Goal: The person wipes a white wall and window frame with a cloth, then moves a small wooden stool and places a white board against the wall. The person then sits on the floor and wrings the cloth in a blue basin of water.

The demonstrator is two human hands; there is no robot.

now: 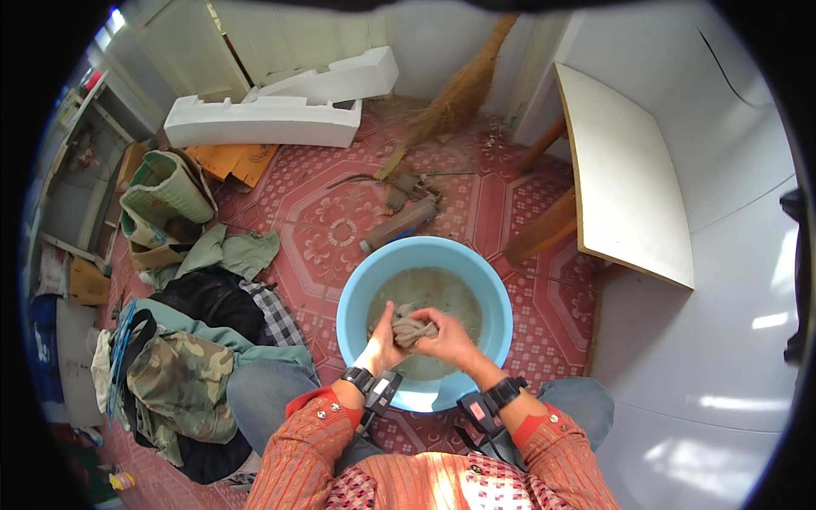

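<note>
A light blue plastic basin (500,321) stands on the floor between my knees, with cloudy greyish water (438,285) in it. Above the water I hold a bunched greyish-beige cloth (411,326) in both hands. My left hand (385,344) cups the cloth from the left, its thumb pointing up. From the other side, my right hand (450,340) is closed on the cloth with bent fingers. The cloth's exact kind cannot be made out. Each wrist wears a black strapped device.
Heaped clothes (183,361), some camouflage, lie left of my knee. Behind the basin are a brownish bottle-like object (401,223) and a straw broom (459,93). White foam pieces (263,121) lie along the back. A white-topped wooden table (633,174) stands at right.
</note>
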